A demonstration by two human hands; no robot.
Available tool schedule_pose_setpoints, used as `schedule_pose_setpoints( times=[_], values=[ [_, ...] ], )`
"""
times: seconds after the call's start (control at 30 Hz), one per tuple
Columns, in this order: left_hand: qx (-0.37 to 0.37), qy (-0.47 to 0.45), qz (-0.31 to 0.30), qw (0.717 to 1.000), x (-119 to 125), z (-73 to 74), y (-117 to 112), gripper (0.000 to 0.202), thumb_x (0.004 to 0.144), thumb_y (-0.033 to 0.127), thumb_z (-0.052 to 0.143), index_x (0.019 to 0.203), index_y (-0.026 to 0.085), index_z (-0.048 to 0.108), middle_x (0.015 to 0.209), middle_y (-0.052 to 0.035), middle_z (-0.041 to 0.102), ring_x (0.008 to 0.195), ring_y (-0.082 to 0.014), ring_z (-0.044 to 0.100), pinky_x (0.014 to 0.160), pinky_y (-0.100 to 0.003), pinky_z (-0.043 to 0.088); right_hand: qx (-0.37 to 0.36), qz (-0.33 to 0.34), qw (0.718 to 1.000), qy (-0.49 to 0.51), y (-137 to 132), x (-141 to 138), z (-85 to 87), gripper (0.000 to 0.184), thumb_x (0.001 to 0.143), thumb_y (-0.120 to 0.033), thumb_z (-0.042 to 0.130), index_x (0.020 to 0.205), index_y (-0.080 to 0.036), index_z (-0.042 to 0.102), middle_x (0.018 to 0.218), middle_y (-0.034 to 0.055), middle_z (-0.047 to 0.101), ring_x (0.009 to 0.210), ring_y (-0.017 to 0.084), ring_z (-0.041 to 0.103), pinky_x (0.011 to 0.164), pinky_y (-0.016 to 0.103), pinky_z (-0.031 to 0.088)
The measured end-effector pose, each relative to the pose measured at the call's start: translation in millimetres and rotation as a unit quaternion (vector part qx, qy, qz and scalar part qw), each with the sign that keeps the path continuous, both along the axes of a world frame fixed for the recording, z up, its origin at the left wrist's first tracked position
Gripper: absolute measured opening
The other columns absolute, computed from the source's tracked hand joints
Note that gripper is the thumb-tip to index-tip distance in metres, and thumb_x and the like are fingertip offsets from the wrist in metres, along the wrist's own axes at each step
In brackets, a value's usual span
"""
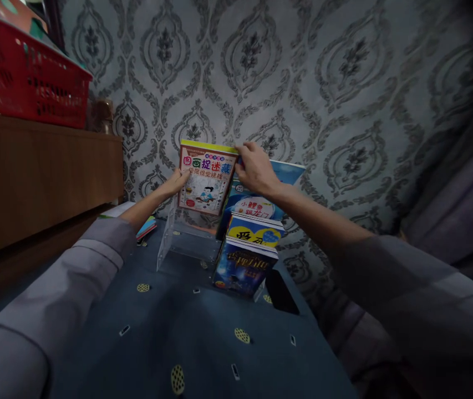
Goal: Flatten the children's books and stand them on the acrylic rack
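Observation:
A children's book (206,180) with a pink and white cover and a yellow top edge stands upright at the back of a clear acrylic rack (169,238). My left hand (177,182) grips its left edge. My right hand (255,166) pinches its top right corner. To the right in the rack stand three more books in stepped rows: a blue one (261,199) at the back, a yellow and blue one (255,231) in the middle, and a dark blue one (242,269) in front.
The rack sits on a blue patterned cloth (203,332) against a damask-papered wall (303,83). A wooden cabinet (32,177) stands at left with a red plastic basket (24,77) on top. More books (147,227) lie flat behind my left arm. A dark flat object (280,291) lies right of the rack.

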State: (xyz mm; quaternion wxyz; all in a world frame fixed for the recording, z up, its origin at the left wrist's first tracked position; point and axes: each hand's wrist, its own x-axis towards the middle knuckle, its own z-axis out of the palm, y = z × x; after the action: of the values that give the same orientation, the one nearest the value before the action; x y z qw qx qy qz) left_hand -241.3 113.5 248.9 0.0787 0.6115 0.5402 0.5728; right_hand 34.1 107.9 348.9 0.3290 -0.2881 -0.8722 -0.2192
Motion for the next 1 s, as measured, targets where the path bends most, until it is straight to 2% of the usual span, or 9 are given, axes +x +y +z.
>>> schedule_pose_setpoints(
  times=[0.17, 0.27, 0.37, 0.47, 0.6, 0.7, 0.77, 0.87, 1.0],
  values=[
    [-0.023, 0.013, -0.003, 1.0, 0.3, 2.5, -8.9, 0.061, 0.094, 0.056, 0.048, 0.134, 0.011, 0.045, 0.141, -0.0174, 0.054, 0.134, -0.032, 0.049, 0.111, -0.043, 0.04, 0.019, 0.028, 0.999, 0.024, -22.5, 7.4, -26.5, 0.055, 0.089, -0.015, 0.043, 0.143, -0.014, 0.047, 0.155, 0.0192, 0.039, 0.143, 0.037, 0.034, 0.112, 0.063, 0.031],
    [-0.055, 0.044, -0.021, 0.997, -17.7, 1.6, -21.0, 0.061, 0.094, 0.056, 0.048, 0.14, 0.016, 0.042, 0.139, -0.0151, 0.057, 0.127, -0.0303, 0.055, 0.099, -0.042, 0.049, 0.014, 0.099, 0.995, 0.011, -39.9, 17.1, -66.5, 0.053, 0.089, -0.013, 0.044, 0.141, -0.021, 0.05, 0.155, 0.0158, 0.04, 0.145, 0.037, 0.033, 0.111, 0.067, 0.031],
    [-0.12, 0.118, 0.04, 0.985, -54.4, -12.8, -42.2, 0.06, 0.098, 0.053, 0.036, 0.146, 0.017, 0.036, 0.137, -0.014, 0.058, 0.122, -0.0273, 0.058, 0.09, -0.037, 0.054, -0.007, 0.2, 0.98, -0.011, -57.8, 37.1, -132.9, 0.045, 0.09, -0.011, 0.043, 0.132, -0.019, 0.058, 0.149, 0.0188, 0.049, 0.142, 0.034, 0.041, 0.109, 0.064, 0.039],
    [-0.245, 0.224, 0.207, 0.92, -96.5, -44.9, -68.6, 0.054, 0.097, 0.045, 0.04, 0.139, 0.013, 0.047, 0.134, -0.0144, 0.061, 0.119, -0.0269, 0.059, 0.097, -0.035, 0.049, -0.063, 0.28, 0.956, -0.055, -77.3, 64.7, -214.2, 0.043, 0.089, -0.006, 0.043, 0.126, -0.018, 0.062, 0.144, 0.0198, 0.055, 0.14, 0.03, 0.047, 0.106, 0.057, 0.047],
    [-0.332, 0.244, 0.284, 0.866, -133.1, -100.4, -91.8, 0.046, 0.088, 0.041, 0.054, 0.122, 0.012, 0.062, 0.124, -0.0174, 0.068, 0.119, -0.0318, 0.06, 0.099, -0.036, 0.046, -0.189, 0.242, 0.95, -0.059, -101.6, 98.9, -311.3, 0.038, 0.092, -0.012, 0.046, 0.122, -0.023, 0.066, 0.138, 0.015, 0.063, 0.132, 0.027, 0.057, 0.103, 0.045, 0.055],
    [-0.377, 0.262, 0.317, 0.83, -144.0, -133.5, -91.7, 0.044, 0.09, 0.04, 0.052, 0.121, 0.012, 0.063, 0.129, -0.0205, 0.065, 0.121, -0.0323, 0.06, 0.096, -0.037, 0.047, -0.22, 0.214, 0.951, -0.016, -111.8, 116.7, -358.9, 0.034, 0.096, -0.02, 0.048, 0.123, -0.028, 0.067, 0.135, 0.0117, 0.066, 0.125, 0.027, 0.063, 0.098, 0.043, 0.059],
    [-0.4, 0.277, 0.327, 0.81, -149.2, -146.6, -84.5, 0.043, 0.091, 0.039, 0.05, 0.12, 0.01, 0.064, 0.132, -0.0244, 0.063, 0.12, -0.0347, 0.06, 0.093, -0.04, 0.048, -0.246, 0.204, 0.948, 0.005, -113.5, 124.5, -375.8, 0.037, 0.096, -0.023, 0.051, 0.129, -0.03, 0.065, 0.137, 0.0103, 0.065, 0.126, 0.027, 0.062, 0.1, 0.042, 0.058],
    [-0.426, 0.296, 0.329, 0.789, -160.4, -152.0, -68.5, 0.042, 0.093, 0.04, 0.052, 0.116, 0.009, 0.066, 0.127, -0.0258, 0.065, 0.116, -0.0364, 0.063, 0.089, -0.041, 0.05, -0.303, 0.178, 0.936, 0.021, -111.8, 130.3, -381.8, 0.037, 0.096, -0.026, 0.054, 0.13, -0.032, 0.065, 0.137, 0.0086, 0.065, 0.124, 0.027, 0.064, 0.101, 0.043, 0.057],
    [-0.43, 0.315, 0.299, 0.791, -179.9, -143.8, -49.9, 0.036, 0.094, 0.04, 0.062, 0.116, 0.013, 0.065, 0.116, -0.0141, 0.068, 0.104, -0.0272, 0.067, 0.086, -0.041, 0.055, -0.372, 0.166, 0.913, 0.029, -111.8, 131.0, -372.2, 0.035, 0.096, -0.032, 0.055, 0.128, -0.031, 0.067, 0.139, 0.01, 0.063, 0.126, 0.03, 0.062, 0.105, 0.047, 0.053]
  ],
)
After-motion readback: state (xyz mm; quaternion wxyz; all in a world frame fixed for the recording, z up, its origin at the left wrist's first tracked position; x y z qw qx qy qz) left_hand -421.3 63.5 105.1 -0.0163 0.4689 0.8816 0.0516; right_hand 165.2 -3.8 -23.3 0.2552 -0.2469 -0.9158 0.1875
